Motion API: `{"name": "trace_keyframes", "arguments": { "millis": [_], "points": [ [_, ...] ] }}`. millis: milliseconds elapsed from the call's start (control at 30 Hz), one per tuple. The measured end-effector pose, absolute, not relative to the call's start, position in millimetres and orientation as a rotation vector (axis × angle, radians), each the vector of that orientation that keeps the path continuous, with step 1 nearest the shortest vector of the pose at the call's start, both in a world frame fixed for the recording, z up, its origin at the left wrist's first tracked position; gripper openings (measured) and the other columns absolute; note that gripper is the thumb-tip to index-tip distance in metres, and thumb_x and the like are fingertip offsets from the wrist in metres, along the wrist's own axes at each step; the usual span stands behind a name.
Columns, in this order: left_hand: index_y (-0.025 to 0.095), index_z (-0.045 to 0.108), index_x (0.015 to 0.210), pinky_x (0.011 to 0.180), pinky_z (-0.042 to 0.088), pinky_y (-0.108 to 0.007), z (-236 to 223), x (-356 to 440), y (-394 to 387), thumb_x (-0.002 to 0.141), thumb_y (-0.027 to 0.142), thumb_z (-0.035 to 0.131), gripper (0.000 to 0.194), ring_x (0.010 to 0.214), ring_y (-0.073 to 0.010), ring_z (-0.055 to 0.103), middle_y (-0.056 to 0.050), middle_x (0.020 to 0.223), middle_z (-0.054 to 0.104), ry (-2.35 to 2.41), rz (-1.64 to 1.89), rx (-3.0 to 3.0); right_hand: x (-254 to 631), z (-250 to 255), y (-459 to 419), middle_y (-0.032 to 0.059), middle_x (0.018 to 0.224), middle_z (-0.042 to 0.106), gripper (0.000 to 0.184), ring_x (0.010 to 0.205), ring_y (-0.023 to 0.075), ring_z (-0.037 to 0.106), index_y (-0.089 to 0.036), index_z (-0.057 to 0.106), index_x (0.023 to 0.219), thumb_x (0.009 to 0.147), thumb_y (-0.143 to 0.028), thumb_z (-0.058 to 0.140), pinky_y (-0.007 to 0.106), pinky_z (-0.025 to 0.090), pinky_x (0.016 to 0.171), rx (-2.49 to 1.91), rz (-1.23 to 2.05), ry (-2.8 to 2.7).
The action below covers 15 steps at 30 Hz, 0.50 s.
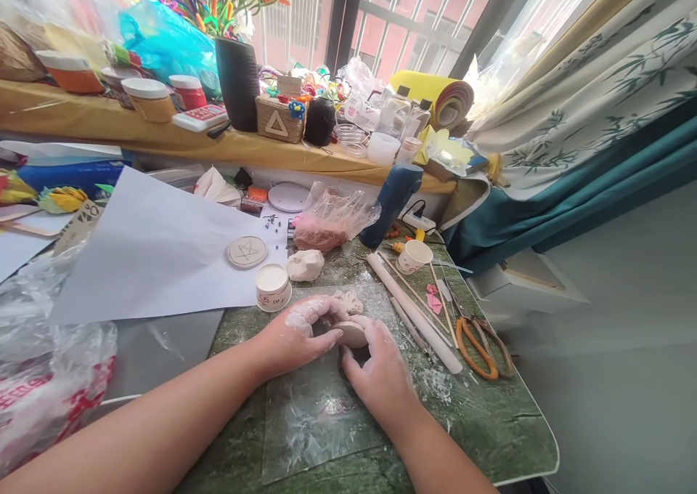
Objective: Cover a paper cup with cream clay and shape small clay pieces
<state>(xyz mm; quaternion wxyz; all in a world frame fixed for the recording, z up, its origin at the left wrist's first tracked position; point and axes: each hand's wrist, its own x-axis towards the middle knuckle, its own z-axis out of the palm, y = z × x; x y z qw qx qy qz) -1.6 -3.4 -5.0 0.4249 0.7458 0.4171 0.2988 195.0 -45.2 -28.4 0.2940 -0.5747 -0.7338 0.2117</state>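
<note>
A pale, flattened disc of clay point(352, 334) is held between my two hands, above a clear sheet point(316, 414) smeared with white. My left hand point(310, 330), whitened with powder or clay, grips the disc's left edge between thumb and fingers. From the right, my right hand point(378, 359) closes its thumb and fingers on the same piece. Just behind the hands lies a crumpled clay scrap point(351, 302). Farther back rests a larger white clay lump point(306, 265). Beside it stands a paper cup point(273, 288), and a round disc with a star drawn on it point(247, 251) lies on white paper.
To the right lie a long rolling pin point(417, 312), thin sticks, another paper cup point(414, 257) and orange-handled scissors point(477, 347). A bag of reddish clay point(321, 229) and a dark blue bottle point(390, 205) stand behind. White paper point(157, 254) covers the left.
</note>
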Motion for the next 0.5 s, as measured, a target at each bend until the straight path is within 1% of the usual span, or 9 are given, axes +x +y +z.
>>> {"name": "trace_keyframes", "arguments": {
  "millis": [100,233,300,400,500],
  "points": [
    [0.022,0.063,0.100,0.084,0.051,-0.033,-6.1,-2.0,-3.8,0.090,0.027,0.063,0.011,0.091,-0.0183,0.063,-0.001,0.098,0.068,1.038,0.745,1.880,196.1,-27.6,-46.0,0.0087,0.113,0.069,0.038,0.110,0.0297,0.063,-0.024,0.063,0.123,0.084,-0.021,0.062,0.050,0.052,0.098,-1.542,0.566,-1.920],
    [0.022,0.061,0.111,0.089,0.051,-0.034,-6.5,-1.9,-4.0,0.086,0.027,0.068,0.027,0.098,-0.0198,0.065,-0.003,0.106,0.069,1.022,0.788,1.854,199.5,-27.5,-48.4,0.0064,0.106,0.070,0.035,0.098,0.0240,0.066,-0.024,0.061,0.120,0.085,-0.021,0.062,0.041,0.056,0.089,-1.395,0.576,-1.858],
    [0.023,0.061,0.113,0.089,0.052,-0.033,-5.9,-1.7,-4.2,0.084,0.025,0.070,0.030,0.099,-0.0200,0.066,-0.002,0.108,0.069,1.009,0.785,1.840,200.7,-28.8,-49.2,0.0056,0.104,0.070,0.037,0.093,0.0215,0.067,-0.024,0.058,0.122,0.086,-0.020,0.062,0.038,0.057,0.086,-1.333,0.555,-1.836],
    [0.024,0.064,0.108,0.089,0.051,-0.033,-4.4,-1.3,-4.5,0.084,0.022,0.069,0.024,0.099,-0.0200,0.066,-0.001,0.106,0.071,1.008,0.763,1.863,202.0,-31.1,-49.7,0.0044,0.101,0.069,0.038,0.091,0.0203,0.067,-0.024,0.056,0.124,0.086,-0.020,0.061,0.036,0.057,0.086,-1.318,0.534,-1.821],
    [0.024,0.066,0.103,0.088,0.051,-0.032,-2.6,-0.8,-4.4,0.087,0.023,0.067,0.016,0.097,-0.0194,0.066,-0.001,0.102,0.071,1.000,0.758,1.884,203.4,-31.6,-50.1,0.0032,0.097,0.068,0.035,0.089,0.0197,0.066,-0.025,0.056,0.123,0.089,-0.021,0.060,0.037,0.056,0.086,-1.287,0.511,-1.796]
  ]
}}
